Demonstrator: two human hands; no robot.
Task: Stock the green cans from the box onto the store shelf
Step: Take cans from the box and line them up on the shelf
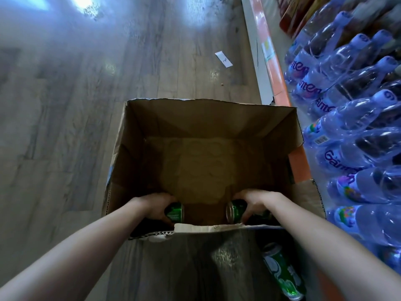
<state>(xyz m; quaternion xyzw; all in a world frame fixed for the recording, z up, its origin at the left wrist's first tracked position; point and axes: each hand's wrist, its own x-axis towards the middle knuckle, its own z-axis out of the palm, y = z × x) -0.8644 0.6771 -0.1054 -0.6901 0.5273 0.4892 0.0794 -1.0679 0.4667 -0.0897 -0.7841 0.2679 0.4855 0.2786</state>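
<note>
the fingers of the left hand [156, 204] are wrapped around a green can [175, 211] lying on its side at the lower left inside the cardboard box [217, 122]; the fingers of the right hand [256, 202] hold a second green can [235, 210] the same way at the lower right inside the box; both cans sit just behind the near wall of the box, well apart from each other; the rest of the box floor shows bare, with round marks pressed in it; another green can [282, 272] lies outside the box at the lower right of the frame; the box stands on the wooden floor [65, 127]; along the right edge, the shelf [275, 68] carries blue bottles [351, 118]; a paper slip [224, 59] lies on the floor at the upper middle.
</note>
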